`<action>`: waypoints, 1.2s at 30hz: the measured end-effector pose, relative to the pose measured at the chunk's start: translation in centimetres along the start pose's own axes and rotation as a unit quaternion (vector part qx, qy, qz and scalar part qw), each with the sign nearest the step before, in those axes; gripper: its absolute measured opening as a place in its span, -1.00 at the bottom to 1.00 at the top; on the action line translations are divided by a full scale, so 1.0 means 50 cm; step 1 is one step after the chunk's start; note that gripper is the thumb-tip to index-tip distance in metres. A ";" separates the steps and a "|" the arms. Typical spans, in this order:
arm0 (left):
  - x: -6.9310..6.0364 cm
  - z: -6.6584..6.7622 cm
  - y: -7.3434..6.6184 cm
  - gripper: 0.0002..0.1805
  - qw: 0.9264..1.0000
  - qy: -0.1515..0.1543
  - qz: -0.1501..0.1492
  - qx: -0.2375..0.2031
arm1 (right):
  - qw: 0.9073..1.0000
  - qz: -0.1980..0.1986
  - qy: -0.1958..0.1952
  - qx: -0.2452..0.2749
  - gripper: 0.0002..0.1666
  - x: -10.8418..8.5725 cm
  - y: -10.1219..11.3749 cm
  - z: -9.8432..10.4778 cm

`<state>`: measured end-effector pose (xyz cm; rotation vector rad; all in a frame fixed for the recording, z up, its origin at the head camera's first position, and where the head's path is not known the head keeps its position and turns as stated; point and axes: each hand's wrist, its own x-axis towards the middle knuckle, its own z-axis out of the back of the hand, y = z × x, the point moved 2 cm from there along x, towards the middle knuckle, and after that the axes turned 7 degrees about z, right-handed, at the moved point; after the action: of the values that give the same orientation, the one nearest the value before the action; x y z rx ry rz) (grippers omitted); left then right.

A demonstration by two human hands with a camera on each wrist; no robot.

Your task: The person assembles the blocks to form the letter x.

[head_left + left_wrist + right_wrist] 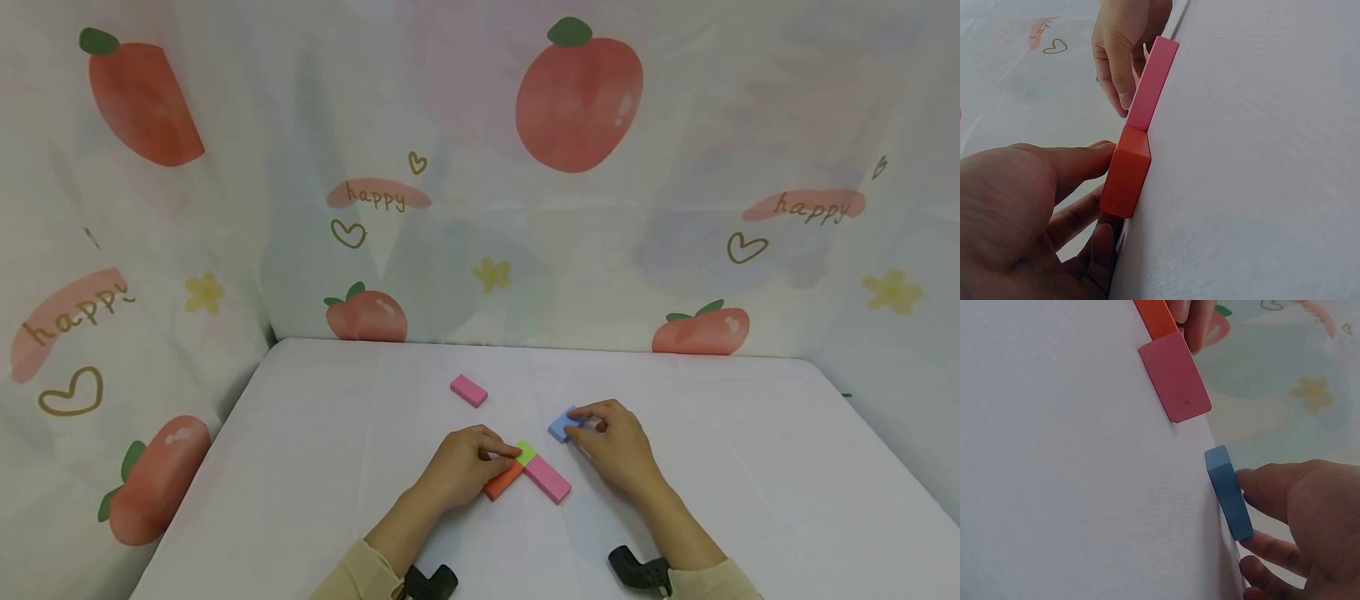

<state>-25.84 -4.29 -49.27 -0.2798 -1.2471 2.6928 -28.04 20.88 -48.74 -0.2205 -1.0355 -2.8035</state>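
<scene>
Right of centre, my right hand (621, 446) pinches the blue block (559, 427), apart from the abutting orange block (504, 482), lime-green block (527, 453) and near pink block (548, 479). My left hand (463, 467) touches orange and green; cannot tell if gripping. Risk: a left-finger nudge could skew that seemingly unfixed corner.

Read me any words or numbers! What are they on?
"happy": left patch, back curtain
"happy": right patch, back curtain
"happ", last letter broken: side patch, side curtain
"happ", ending blurred: left wrist view's patch
Right wrist view's patch: unreadable
No numbers; blocks show no words.
</scene>
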 end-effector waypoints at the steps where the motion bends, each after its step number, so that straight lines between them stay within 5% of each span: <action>1: 0.000 0.000 0.000 -0.84 1.000 0.000 0.000 0.000 | 1.000 -0.001 0.000 0.000 -0.71 0.000 0.000 0.000; 36: -0.003 0.000 0.000 -0.84 1.000 -0.002 -0.007 0.006 | 1.000 0.021 0.010 -0.001 -0.71 -0.009 0.025 -0.006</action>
<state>-25.70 -4.32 -49.27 -0.2647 -1.2298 2.6895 -27.40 19.76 -48.27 -0.2131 -1.0120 -2.7632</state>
